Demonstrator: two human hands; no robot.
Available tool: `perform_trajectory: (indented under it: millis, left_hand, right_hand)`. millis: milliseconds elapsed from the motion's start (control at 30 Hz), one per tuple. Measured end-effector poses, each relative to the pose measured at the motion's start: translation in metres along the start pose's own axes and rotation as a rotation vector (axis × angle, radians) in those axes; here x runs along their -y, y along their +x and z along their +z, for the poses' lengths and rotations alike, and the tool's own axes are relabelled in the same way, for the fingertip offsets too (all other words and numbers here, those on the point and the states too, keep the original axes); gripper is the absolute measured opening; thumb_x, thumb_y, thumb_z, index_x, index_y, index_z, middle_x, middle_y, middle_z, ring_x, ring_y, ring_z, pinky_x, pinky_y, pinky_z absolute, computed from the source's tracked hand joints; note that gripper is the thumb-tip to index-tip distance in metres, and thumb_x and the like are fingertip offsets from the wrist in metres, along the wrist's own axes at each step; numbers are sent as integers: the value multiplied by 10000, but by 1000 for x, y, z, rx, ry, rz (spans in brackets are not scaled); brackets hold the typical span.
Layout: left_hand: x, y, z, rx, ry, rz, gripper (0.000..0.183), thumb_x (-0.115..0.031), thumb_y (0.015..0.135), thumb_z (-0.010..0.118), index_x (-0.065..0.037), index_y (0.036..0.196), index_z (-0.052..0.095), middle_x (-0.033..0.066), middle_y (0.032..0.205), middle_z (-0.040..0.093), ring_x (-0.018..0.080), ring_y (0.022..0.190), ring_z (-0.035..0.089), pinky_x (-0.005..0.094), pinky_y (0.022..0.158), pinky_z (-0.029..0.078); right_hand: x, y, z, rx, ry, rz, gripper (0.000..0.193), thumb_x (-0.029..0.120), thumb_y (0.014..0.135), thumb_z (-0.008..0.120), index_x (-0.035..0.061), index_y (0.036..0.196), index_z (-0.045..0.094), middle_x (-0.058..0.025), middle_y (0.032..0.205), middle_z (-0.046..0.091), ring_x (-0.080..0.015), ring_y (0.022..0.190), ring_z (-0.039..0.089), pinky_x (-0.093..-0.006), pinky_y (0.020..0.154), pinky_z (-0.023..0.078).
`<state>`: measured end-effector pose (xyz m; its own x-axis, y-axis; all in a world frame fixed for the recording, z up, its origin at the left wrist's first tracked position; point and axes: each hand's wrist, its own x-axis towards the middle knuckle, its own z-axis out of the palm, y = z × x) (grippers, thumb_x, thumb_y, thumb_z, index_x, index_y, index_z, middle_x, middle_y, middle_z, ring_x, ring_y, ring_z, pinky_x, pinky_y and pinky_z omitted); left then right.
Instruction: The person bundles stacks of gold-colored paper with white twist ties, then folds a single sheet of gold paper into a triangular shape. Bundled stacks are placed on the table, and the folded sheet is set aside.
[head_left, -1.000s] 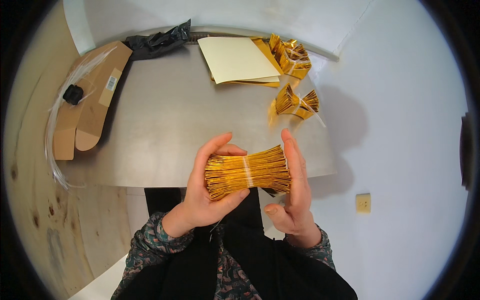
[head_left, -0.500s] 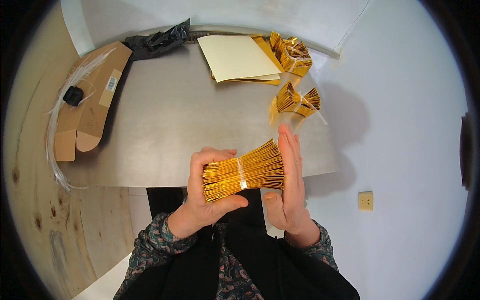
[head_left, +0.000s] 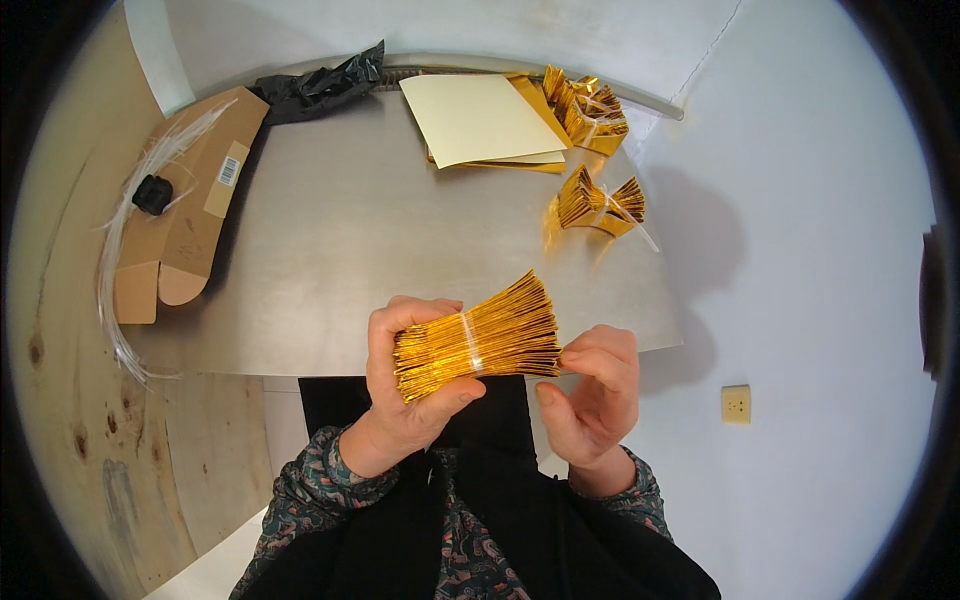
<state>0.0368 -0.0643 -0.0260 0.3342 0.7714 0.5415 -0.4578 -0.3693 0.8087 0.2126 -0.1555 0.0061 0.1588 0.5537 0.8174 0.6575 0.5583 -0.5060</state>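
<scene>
My left hand (head_left: 405,385) is closed around a bundle of folded gold foil paper (head_left: 480,340), thumb on the near side and fingers on the far side. A narrow pale band circles the bundle's middle, and its right end fans out wider than its left. At that right end my right hand (head_left: 598,390) has its fingers curled. Its index fingertip meets the bundle's lower right corner, while the thumb stands apart below. Both hands are above the near edge of the metal table (head_left: 330,230).
Tied gold foil bundles (head_left: 602,203) lie at the table's right, with more (head_left: 595,115) behind. Cream and gold sheets (head_left: 485,120) are stacked at the back. On the left are a cardboard box (head_left: 190,220), white plastic ties (head_left: 112,260), a black item (head_left: 152,194) and black plastic (head_left: 325,88).
My right hand has gone from flat and upright against the bundle's right end to curled fingers at its lower corner. The bundle in my left hand has shifted slightly left.
</scene>
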Motion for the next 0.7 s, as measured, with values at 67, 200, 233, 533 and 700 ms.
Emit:
perform_trajectory:
  millis: [67,200,233,533,700]
  left_hand:
    - [0,0,0,-1,25,11,750,-343,844,902,-2,1322,435,133,1212,534,243,1159,579,392,1046,465]
    - [0,1,0,-10,76,38,750,-337,843,903,-3,1323,433,126,1187,532,245,1136,577,426,1071,457]
    - [-1,1,1,-16,78,34,751,-336,842,903,-4,1325,433,124,1180,532,247,1134,576,433,1076,455]
    - [-2,1,3,-12,108,78,750,-328,846,899,6,1325,430,121,1179,540,214,1069,562,447,1118,442]
    - [-3,0,6,-31,106,51,751,-336,849,896,5,1328,429,121,1180,541,215,1073,564,461,1121,440]
  right_hand:
    - [0,1,1,-8,-5,2,473,-12,700,890,36,1105,650,-105,970,661,-259,867,593,-358,751,463]
    - [0,3,4,-18,-9,21,464,-39,691,881,42,1087,652,-109,980,675,-264,857,612,-356,763,468]
    - [0,3,4,-19,5,31,465,-45,689,880,44,1083,651,-108,981,678,-264,857,616,-357,767,469]
    - [2,7,2,-15,-76,10,448,-42,676,880,61,1049,654,-88,959,682,-255,836,607,-368,771,465]
    - [2,8,3,-34,-73,11,411,-43,679,871,70,1013,660,-78,956,682,-256,830,603,-370,768,467]
